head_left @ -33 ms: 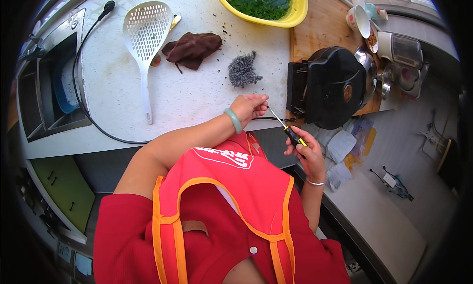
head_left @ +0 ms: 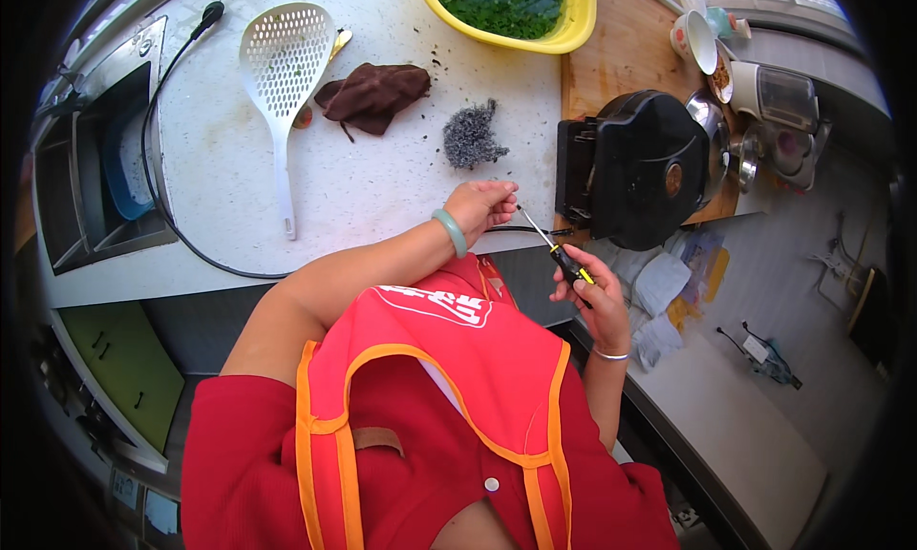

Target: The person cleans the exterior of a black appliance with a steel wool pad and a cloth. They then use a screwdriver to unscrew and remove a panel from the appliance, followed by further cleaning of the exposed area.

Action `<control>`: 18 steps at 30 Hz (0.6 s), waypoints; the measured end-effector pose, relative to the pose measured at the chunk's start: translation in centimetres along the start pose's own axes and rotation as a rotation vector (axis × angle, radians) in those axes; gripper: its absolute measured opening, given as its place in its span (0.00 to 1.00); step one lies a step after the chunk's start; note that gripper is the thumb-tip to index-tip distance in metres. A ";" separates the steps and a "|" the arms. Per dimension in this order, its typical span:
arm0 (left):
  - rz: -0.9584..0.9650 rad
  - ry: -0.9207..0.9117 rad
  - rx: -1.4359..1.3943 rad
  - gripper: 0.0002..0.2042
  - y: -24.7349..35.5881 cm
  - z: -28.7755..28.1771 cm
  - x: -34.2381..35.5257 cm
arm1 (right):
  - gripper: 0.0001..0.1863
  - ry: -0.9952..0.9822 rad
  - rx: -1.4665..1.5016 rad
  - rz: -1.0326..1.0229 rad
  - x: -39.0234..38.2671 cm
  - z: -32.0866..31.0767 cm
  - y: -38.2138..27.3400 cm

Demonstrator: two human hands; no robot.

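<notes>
A screwdriver (head_left: 568, 263) with a black and yellow handle is gripped in my right hand (head_left: 600, 306), its thin metal shaft pointing up and left. Close by its tip, my left hand (head_left: 480, 208) has thumb and fingers pinched together; whatever lies between them is too small to name. A small gap shows between those fingertips and the screwdriver tip. To the right of the tip sits a black, round-lidded electric appliance (head_left: 654, 168), tipped on its side. Grey steel wool (head_left: 472, 136) lies on the counter beyond my left hand.
On the white counter (head_left: 220, 197) are a brown cloth (head_left: 374, 97), a white slotted skimmer (head_left: 285, 68) and a black power cord (head_left: 158, 182). A yellow basin (head_left: 571, 36) of greens in water stands at the back. Bowls (head_left: 694, 40) crowd the wooden board (head_left: 611, 58).
My left fingertips have shifted very slightly left, away from the screwdriver tip. The right hand and screwdriver look unmoved.
</notes>
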State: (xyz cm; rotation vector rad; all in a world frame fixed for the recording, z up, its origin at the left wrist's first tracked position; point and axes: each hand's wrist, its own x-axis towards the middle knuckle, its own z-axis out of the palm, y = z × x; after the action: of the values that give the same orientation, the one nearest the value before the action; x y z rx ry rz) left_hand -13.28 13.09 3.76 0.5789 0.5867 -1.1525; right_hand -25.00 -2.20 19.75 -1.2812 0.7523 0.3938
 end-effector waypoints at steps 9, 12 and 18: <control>0.005 0.159 0.166 0.10 -0.4 -1.4 -0.3 | 0.23 0.133 0.322 0.020 -0.2 2.8 3.0; -0.023 0.182 0.173 0.14 -0.4 -0.5 -1.2 | 0.20 0.212 0.395 0.053 0.1 4.1 4.3; -0.248 -0.039 0.447 0.17 -1.1 -0.1 -2.2 | 0.13 0.219 0.491 0.146 1.1 4.7 6.0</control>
State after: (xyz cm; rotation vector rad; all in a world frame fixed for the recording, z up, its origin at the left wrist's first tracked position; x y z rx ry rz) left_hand -14.96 14.28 5.12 0.8798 0.3719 -1.5422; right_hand -26.77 3.68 15.18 -0.8152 1.0574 0.1688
